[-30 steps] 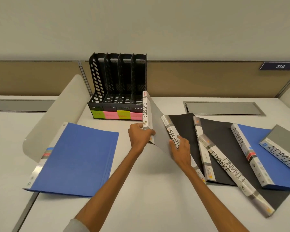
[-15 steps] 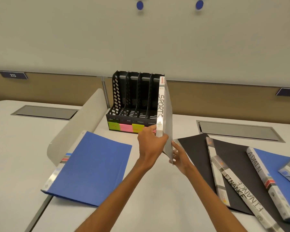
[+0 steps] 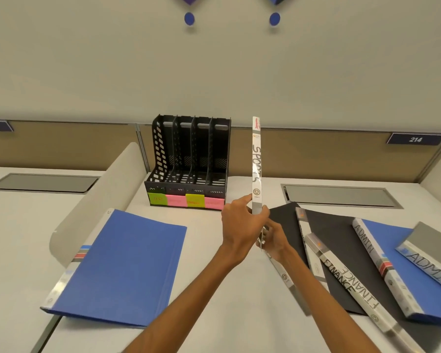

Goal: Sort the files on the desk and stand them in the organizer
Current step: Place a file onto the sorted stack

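Observation:
A grey file with SPORTS on its spine [image 3: 256,164] stands upright above the desk, spine facing me, to the right of the black four-slot organizer [image 3: 189,161]. My left hand [image 3: 239,228] grips the bottom of the spine. My right hand [image 3: 274,240] pinches the file's lower edge just behind it. The organizer's slots hold no files; green and pink sticky labels [image 3: 186,201] run along its front. On the desk lie a blue file [image 3: 122,268] at left, a second file partly under my right arm, two black FINANCE files [image 3: 346,284] and two ADMIN files [image 3: 382,266] at right.
A curved grey divider [image 3: 94,207] rises left of the organizer, next to the blue file. Two recessed grey cable hatches [image 3: 339,196] sit in the desk surface. A brown partition with plate 214 [image 3: 415,139] runs behind the desk.
Both hands have lifted the SPORTS file off the pile and turned it fully upright. It now stands higher and to the right of the organizer.

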